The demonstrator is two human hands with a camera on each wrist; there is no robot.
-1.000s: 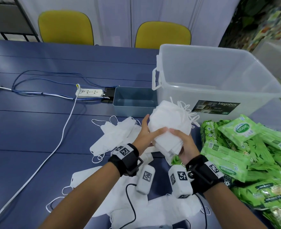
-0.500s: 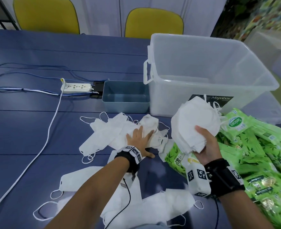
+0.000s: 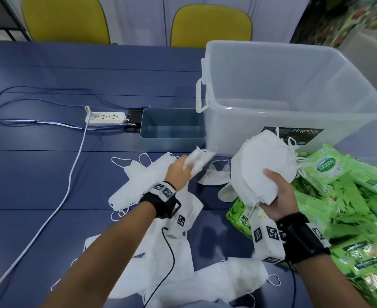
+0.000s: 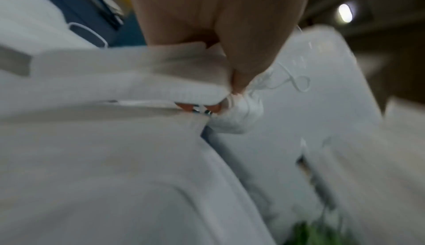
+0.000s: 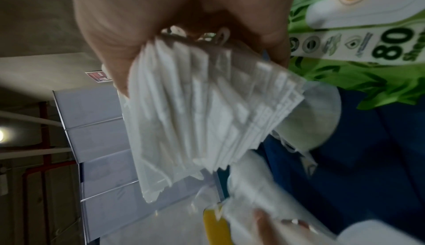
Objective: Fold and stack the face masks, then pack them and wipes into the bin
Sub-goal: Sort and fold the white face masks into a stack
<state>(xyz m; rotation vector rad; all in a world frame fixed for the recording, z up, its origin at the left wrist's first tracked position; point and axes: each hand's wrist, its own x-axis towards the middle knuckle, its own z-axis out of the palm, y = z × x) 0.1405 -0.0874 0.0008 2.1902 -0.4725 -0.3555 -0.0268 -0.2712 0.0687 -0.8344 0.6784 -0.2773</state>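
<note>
Up close, the right hand (image 3: 280,196) has its thumb (image 3: 272,175) pressed on top and its fingers curled beneath a thick stack of folded white face masks (image 3: 265,165), whose layered edges fan out in the right wrist view (image 5: 207,118). That stack is held in the air just in front of the large clear plastic bin (image 3: 289,94), above the edge of the green wipe packets (image 3: 343,196) heaped on the right side of the table. The left hand (image 3: 179,172) has its fingers closed round a single crumpled white mask (image 3: 199,157), lifted a little off the table; the left wrist view (image 4: 195,78) shows the cloth bunched under the thumb, though blurred. Below and around that hand, loose unfolded white masks (image 3: 143,187) lie scattered on the blue table (image 3: 38,174), more of them near the forearms. Behind them a small grey-blue open box (image 3: 172,143) stands just beside the bin's left wall. Farther left, a white power strip (image 3: 105,118) with its cords lies on the table, and two yellow chairs (image 3: 212,27) stand beyond the far edge.
</note>
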